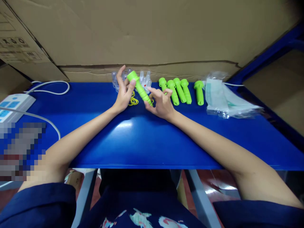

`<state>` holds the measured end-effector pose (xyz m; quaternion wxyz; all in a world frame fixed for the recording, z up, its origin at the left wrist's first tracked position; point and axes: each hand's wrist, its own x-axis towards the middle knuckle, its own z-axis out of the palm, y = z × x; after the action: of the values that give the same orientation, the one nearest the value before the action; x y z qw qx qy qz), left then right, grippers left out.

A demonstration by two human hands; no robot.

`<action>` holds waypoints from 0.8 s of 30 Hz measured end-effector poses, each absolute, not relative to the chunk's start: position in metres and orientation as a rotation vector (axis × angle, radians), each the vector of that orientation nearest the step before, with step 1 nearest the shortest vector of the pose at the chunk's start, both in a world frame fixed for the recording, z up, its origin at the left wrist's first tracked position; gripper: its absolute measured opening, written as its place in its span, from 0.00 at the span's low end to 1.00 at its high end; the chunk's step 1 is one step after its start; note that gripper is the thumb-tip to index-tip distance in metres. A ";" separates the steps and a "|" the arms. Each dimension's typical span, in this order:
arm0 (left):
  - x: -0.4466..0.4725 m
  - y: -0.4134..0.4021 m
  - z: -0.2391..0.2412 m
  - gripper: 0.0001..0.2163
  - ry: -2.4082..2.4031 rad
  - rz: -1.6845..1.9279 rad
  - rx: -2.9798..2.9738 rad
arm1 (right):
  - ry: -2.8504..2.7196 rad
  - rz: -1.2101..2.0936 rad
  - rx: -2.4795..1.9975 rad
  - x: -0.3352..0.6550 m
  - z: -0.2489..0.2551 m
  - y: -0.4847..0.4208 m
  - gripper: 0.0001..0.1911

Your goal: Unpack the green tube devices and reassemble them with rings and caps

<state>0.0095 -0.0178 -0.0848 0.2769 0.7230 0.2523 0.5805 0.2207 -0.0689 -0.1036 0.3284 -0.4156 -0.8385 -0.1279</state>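
Note:
A bright green plastic flashlight body (pixel 141 89) is held tilted above the table, its wide threaded end up and to the left. My left hand (pixel 123 91) pinches it just below the threaded end, with thumb on the near side and some fingers stretched upward. At the lower narrow end, my right hand (pixel 161 103) has thumb and fingers closed on it. Beneath and between the hands lie yellow rings (pixel 133 101), partly hidden. Clear plastic caps (pixel 145 79) stand behind the flashlight body and behind my left hand.
Several more green flashlight bodies (pixel 180 91) lie right of my right hand. Beyond them are clear plastic bags (pixel 223 96) with white-green contents. A white power strip (pixel 20 103) with cables sits left on the blue table (pixel 142 142). Cardboard (pixel 147 34) stands along the back.

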 end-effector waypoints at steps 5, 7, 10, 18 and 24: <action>0.017 -0.021 -0.087 0.33 0.860 1.468 1.806 | -2.218 -0.259 -0.948 0.220 -0.097 -0.071 0.28; 0.018 -0.019 -0.089 0.35 0.932 1.488 1.765 | -2.157 -0.226 -1.109 0.221 -0.090 -0.074 0.27; 0.019 -0.022 -0.085 0.36 0.979 1.446 1.722 | -2.183 -0.230 -1.443 0.219 -0.078 -0.081 0.23; 0.025 -0.063 -0.057 0.19 0.854 1.033 1.566 | -2.437 -0.262 -1.708 0.211 -0.065 -0.088 0.21; 0.025 -0.059 -0.066 0.12 0.796 0.975 1.604 | -2.427 -0.282 -1.563 0.216 -0.072 -0.083 0.16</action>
<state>0.0252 -0.0594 -0.0657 0.5239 0.6700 0.3325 0.4074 0.2156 -0.0826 -0.0724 0.1206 -0.5349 -0.8307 -0.0967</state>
